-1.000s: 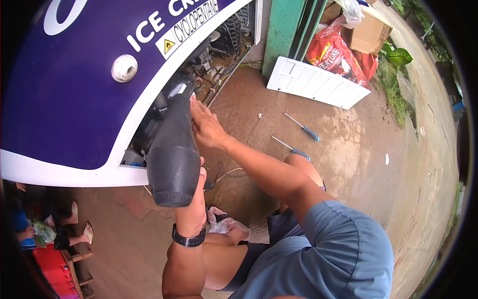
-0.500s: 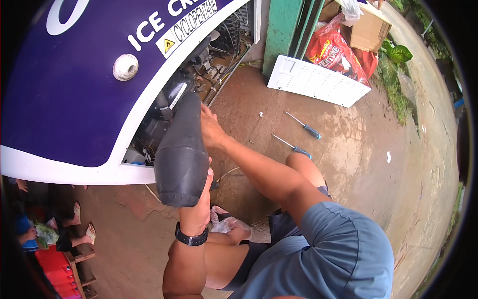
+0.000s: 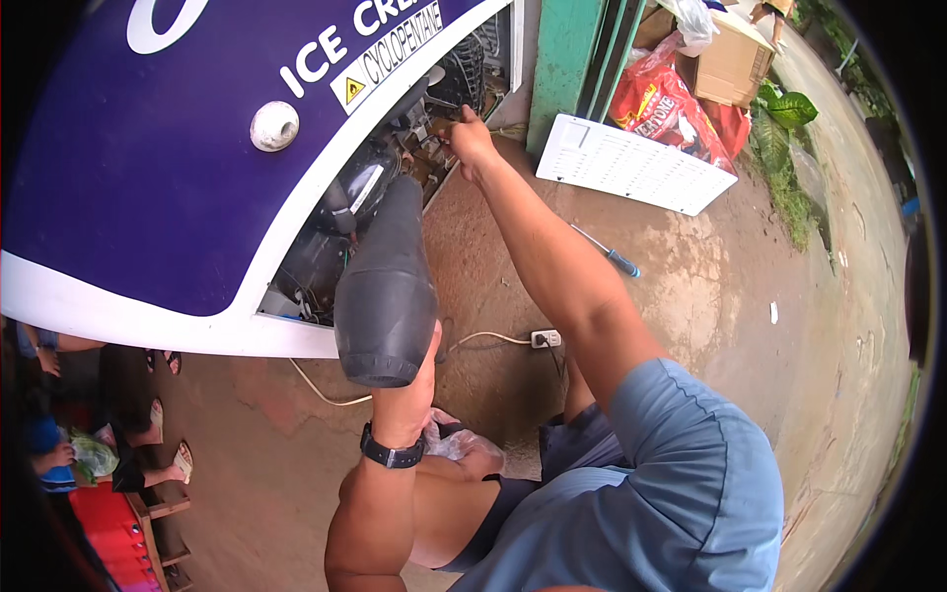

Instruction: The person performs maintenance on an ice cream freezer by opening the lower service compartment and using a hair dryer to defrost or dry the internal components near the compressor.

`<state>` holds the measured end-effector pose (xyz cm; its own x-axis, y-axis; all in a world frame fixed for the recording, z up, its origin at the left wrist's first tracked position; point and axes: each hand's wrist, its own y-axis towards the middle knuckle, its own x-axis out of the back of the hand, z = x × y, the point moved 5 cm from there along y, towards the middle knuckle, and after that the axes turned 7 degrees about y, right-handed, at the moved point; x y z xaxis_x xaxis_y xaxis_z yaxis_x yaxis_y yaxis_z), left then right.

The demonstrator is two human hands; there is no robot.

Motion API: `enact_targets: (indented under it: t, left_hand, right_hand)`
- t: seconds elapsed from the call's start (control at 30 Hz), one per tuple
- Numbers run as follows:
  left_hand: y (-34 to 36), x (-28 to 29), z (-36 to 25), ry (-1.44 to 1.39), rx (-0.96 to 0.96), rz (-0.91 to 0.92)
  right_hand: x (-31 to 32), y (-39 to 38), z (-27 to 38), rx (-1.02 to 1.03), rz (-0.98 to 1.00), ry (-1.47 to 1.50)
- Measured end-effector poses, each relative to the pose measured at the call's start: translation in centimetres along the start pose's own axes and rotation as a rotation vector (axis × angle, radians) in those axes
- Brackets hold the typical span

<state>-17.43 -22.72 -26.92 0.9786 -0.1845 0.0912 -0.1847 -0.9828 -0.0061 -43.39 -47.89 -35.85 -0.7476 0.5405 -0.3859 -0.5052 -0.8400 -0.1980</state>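
A black electric blower (image 3: 387, 301) with a tapered nozzle is gripped in my left hand (image 3: 422, 380), whose fingers are mostly hidden behind it. Its nozzle points at the open machinery bay of a purple-and-white freezer (image 3: 187, 237). Inside that bay sits a dark rounded compressor (image 3: 367, 180), with tubes and wires around it. My right hand (image 3: 472, 143) reaches farther along the bay's lower edge, by the wiring near a black grille (image 3: 460, 81). Its fingers are curled closed; what they hold, if anything, cannot be made out.
A blue-handled screwdriver (image 3: 617, 259) lies on the floor at right. A white vented panel (image 3: 631, 168) leans by a red bag (image 3: 661, 109) and cardboard box (image 3: 732, 64). A white extension socket (image 3: 545, 339) with its cord lies near my leg. People sit at lower left.
My right hand has moved away from beside the nozzle, farther up along the bay. The blower has shifted slightly right. My arm now covers one screwdriver, and the extension socket has come into view.
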Motion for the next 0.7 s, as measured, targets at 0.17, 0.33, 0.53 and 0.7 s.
enact_targets:
  t: [0.17,0.33,0.53,0.7]
  left_hand:
    - [0.6,-0.1,-0.1,0.004,-0.02,0.013]
    - [1.4,-0.6,0.8,0.013,-0.009,0.043]
    - [2.8,-1.9,1.9,0.007,-0.003,0.049]
    - [3.7,-3.1,2.3,-0.016,0.032,0.043]
  right_hand:
    - [0.0,-2.6,3.6,0.47,0.169,0.146]
    - [5.7,-5.6,0.3,0.425,-0.037,-0.005]
    - [12.3,-9.5,-5.9,0.373,-0.038,-0.271]
    - [11.4,-12.1,-7.3,0.22,0.095,-0.252]
